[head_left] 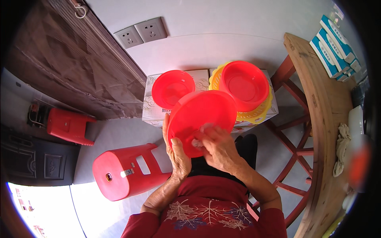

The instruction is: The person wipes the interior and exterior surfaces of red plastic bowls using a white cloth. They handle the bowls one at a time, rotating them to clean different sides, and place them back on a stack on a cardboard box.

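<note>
A red plastic basin (198, 111) is tilted up in front of my body, its inside facing me. My left hand (178, 156) grips its left rim, with the thumb over the edge and the fingers behind. Against the lower inside of the basin, my right hand (218, 146) presses a small whitish wad (196, 142), cloth or tissue; the fingers cover most of it. Just beyond, another red basin (173, 88) rests on a patterned carton. To its right a deeper red basin (245, 85) sits on a yellow scalloped basket (257, 113).
Patterned cartons (152, 109) stand against the wall under the sockets (141, 31). A red plastic stool (119, 174) lies on its side at my left, another (69, 126) farther off. At right, a wooden table (313, 79) bears tissue boxes (333, 49) and a crumpled cloth (342, 148).
</note>
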A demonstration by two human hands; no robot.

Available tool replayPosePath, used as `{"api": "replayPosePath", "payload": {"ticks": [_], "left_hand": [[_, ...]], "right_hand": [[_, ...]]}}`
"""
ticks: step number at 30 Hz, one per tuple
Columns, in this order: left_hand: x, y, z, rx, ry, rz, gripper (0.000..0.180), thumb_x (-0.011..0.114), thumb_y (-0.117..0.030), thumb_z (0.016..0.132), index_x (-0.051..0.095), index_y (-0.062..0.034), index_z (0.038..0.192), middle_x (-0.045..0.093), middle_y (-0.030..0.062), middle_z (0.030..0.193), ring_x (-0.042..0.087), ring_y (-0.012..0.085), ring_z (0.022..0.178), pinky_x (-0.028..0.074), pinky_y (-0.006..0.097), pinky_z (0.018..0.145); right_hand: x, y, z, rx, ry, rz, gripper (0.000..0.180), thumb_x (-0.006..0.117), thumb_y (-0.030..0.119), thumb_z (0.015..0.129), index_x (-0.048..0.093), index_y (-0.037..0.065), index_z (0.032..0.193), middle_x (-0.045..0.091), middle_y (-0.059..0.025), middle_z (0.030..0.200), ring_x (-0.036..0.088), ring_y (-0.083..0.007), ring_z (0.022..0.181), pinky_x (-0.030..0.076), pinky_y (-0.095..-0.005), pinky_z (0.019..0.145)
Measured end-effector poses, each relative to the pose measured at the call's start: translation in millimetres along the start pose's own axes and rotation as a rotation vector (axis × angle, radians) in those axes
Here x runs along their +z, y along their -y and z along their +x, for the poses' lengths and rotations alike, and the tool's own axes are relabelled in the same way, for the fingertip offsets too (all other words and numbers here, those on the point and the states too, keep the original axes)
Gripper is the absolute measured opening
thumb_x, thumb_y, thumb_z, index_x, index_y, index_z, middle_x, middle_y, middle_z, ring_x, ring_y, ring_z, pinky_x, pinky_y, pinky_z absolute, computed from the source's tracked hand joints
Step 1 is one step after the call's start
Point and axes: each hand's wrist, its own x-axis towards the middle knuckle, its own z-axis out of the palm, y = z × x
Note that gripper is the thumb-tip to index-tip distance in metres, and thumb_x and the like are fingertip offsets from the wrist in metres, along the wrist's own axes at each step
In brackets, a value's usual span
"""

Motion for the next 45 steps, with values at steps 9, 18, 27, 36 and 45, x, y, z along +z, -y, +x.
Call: {"api": "replayPosePath", "payload": {"ticks": [9, 18, 27, 36, 45], "left_hand": [[-4, -7, 1, -0.04, -0.099, 0.001, 0.06, 0.034, -0.053, 0.097, 0.031, -0.0032, 0.129, 0.046, 0.0103, 0.125, 0.047, 0.0192, 0.11, 0.039, 0.034, 0.094], [12, -9, 4, 0.04, -0.04, -0.045, 0.068, 0.036, -0.052, 0.096, 0.027, -0.0022, 0.141, 0.041, 0.0129, 0.136, 0.042, 0.0225, 0.123, 0.034, 0.036, 0.102], [-4, -26, 7, -0.08, -0.039, 0.103, 0.052, 0.035, -0.044, 0.099, 0.053, 0.0004, 0.119, 0.061, 0.0098, 0.107, 0.059, 0.0166, 0.097, 0.049, 0.032, 0.084], [7, -10, -3, -0.171, 0.149, -0.125, 0.052, 0.055, -0.035, 0.091, 0.041, -0.0003, 0.128, 0.056, 0.0124, 0.115, 0.055, 0.0207, 0.105, 0.045, 0.036, 0.091], [1, -9, -2, -0.02, 0.061, -0.069, 0.054, 0.043, -0.04, 0.097, 0.047, 0.0041, 0.127, 0.055, 0.0154, 0.123, 0.056, 0.0231, 0.109, 0.047, 0.036, 0.091]], "right_hand": [[-3, -10, -9, -0.344, 0.069, -0.115, 0.037, 0.063, 0.01, 0.073, 0.061, 0.005, 0.109, 0.056, -0.0051, 0.099, 0.053, -0.0215, 0.097, 0.046, -0.0314, 0.084], [-12, -9, -3, -0.145, 0.008, -0.335, 0.023, 0.066, 0.014, 0.068, 0.065, 0.004, 0.089, 0.055, -0.0072, 0.091, 0.052, -0.0227, 0.09, 0.044, -0.032, 0.071], [5, 1, -10, -0.323, -0.177, -0.274, 0.025, 0.068, 0.015, 0.075, 0.063, 0.004, 0.097, 0.055, -0.0079, 0.088, 0.057, -0.0205, 0.08, 0.044, -0.0314, 0.063], [13, 5, -7, -0.311, -0.316, -0.307, 0.019, 0.066, 0.012, 0.073, 0.062, 0.002, 0.088, 0.054, -0.0073, 0.08, 0.058, -0.0212, 0.073, 0.043, -0.0315, 0.058], [-37, -12, -11, -0.293, 0.084, -0.239, 0.017, 0.07, 0.021, 0.071, 0.064, 0.009, 0.081, 0.052, -0.0015, 0.085, 0.049, -0.019, 0.08, 0.042, -0.0328, 0.069]]}}
